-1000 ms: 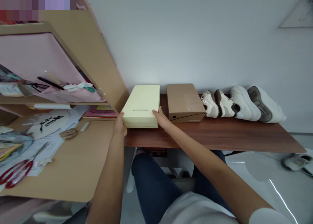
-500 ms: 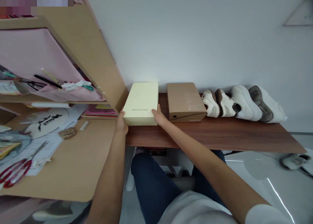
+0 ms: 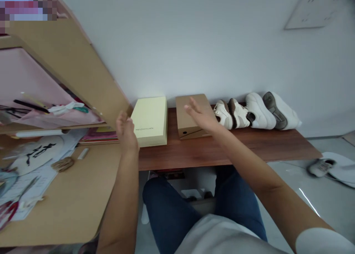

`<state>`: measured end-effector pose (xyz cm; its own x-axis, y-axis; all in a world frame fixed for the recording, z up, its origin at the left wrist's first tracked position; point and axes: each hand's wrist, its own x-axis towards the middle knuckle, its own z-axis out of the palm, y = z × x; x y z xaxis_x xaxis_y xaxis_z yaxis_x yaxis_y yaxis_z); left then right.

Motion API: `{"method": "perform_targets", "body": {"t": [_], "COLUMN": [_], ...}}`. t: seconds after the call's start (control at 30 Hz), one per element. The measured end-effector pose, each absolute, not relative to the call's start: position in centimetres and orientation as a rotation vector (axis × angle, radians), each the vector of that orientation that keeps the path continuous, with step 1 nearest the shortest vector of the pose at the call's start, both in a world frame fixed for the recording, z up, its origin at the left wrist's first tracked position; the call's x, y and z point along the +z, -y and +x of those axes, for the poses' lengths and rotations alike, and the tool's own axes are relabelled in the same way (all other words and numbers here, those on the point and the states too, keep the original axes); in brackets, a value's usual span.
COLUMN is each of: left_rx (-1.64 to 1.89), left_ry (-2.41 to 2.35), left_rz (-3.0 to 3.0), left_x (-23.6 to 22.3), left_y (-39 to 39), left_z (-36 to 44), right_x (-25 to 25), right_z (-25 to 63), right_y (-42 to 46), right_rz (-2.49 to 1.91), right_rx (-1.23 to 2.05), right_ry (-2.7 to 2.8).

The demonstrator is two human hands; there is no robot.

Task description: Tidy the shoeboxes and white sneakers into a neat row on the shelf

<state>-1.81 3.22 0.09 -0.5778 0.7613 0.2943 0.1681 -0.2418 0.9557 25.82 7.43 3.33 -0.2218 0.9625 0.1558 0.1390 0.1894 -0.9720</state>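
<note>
A pale yellow box (image 3: 149, 115) lettered MEIZHIYUAN lies on the dark wooden shelf board (image 3: 199, 150), against the wall. Just off its left front side is my left hand (image 3: 126, 130), open and holding nothing. My right hand (image 3: 201, 115) hovers over the brown cardboard box (image 3: 183, 115), fingers spread and empty, hiding part of that box. To the right of the brown box stand a cream pair of shoes (image 3: 223, 115) with brown trim and a chunky white pair (image 3: 262, 113).
At left, a tan desk (image 3: 77, 198) holds red-handled scissors (image 3: 13, 209), papers, a coil of twine (image 3: 63, 164) and a round fan-like piece (image 3: 39, 154). A tall shelf side panel (image 3: 83, 65) rises beside the yellow box. More shoes (image 3: 321, 168) rest on the floor at right.
Both hands have let go of the yellow box. My right hand has moved right and up over the brown box; my left has come off the side. The view has shifted right.
</note>
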Motion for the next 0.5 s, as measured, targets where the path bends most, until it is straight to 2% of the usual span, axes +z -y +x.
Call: {"method": "perform_targets", "body": {"t": [0.2,0.5], "left_rx": [1.639,1.449], "left_ry": [-1.301,-1.422], "left_rz": [1.175,1.018], "left_x": [1.5,-3.7], "left_y": [-5.0,-9.6], "left_z": [6.8,11.2], "right_x": [3.6,0.3], "right_z": [32.4,34.8], "right_y": [-9.0,-10.0], "right_rz": [-1.243,-1.237], "right_rx": [1.138,1.099], "right_ry": [1.451,1.422]}}
